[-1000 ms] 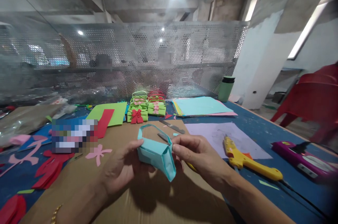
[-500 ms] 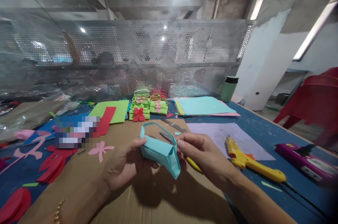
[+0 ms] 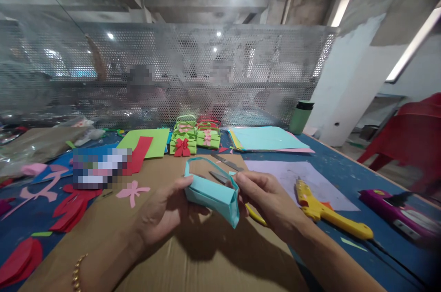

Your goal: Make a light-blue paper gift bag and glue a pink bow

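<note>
A small light-blue paper handbag [image 3: 210, 193] with a strip handle arching over it is held above the cardboard sheet [image 3: 165, 260]. My left hand [image 3: 168, 211] grips its left end, thumb on the top edge and fingers underneath. With thumb and fingertips my right hand [image 3: 263, 195] pinches the handle's right end against the bag's side. Behind the bag lie scissors [image 3: 218, 177], partly covered by it and by my right hand; a yellow handle shows below that hand. Left of the bag, a pink paper bow [image 3: 133, 192] rests on the cardboard.
Finished green paper bags [image 3: 183, 140] with bows stand at the back. A yellow glue gun [image 3: 330, 218] lies on lilac paper [image 3: 275, 172] at right, near a purple device [image 3: 396, 214]. Coloured paper sheets [image 3: 272, 138], a green bottle [image 3: 301, 117] and red paper cutouts [image 3: 70, 211] are around.
The bag has turned slightly and shifted a little to the right and up in my hands. My right fingers still pinch the handle end. The view has shifted slightly.
</note>
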{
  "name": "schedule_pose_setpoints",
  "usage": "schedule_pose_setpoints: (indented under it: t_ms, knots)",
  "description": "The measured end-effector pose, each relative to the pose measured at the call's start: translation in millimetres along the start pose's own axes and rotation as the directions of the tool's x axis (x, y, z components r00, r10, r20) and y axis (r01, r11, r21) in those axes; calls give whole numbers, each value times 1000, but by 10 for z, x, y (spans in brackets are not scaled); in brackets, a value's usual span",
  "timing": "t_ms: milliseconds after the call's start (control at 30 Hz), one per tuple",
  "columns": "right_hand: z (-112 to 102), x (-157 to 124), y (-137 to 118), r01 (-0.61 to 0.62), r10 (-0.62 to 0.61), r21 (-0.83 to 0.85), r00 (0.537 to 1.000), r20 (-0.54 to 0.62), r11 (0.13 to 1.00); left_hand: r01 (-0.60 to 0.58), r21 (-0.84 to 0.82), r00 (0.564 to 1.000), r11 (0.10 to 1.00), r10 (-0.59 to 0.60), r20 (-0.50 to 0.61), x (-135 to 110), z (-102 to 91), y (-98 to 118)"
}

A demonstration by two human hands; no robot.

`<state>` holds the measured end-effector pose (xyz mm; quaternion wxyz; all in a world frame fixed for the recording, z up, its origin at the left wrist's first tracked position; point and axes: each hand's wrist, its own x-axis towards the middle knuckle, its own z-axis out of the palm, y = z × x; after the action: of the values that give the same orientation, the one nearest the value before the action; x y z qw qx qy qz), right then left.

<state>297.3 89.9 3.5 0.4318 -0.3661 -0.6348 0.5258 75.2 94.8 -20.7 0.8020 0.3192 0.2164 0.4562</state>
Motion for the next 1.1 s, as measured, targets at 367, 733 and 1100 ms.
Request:
schedule_pose_setpoints:
  t_ms: [367, 733, 1100]
  knots:
    - [28, 3, -3, -1, 1, 64, 1000, 7, 998, 11, -86, 994, 996, -20, -105, 23, -11, 29]
    - [-2, 26, 4, 32, -30, 61, 999, -43, 998, -8, -59, 998, 998, 5, -56, 49, -6, 85]
    - [-544, 164, 30, 205, -484, -485, 665, -569, 850, -159, 706, 900, 690, 396, -184, 26, -21, 26]
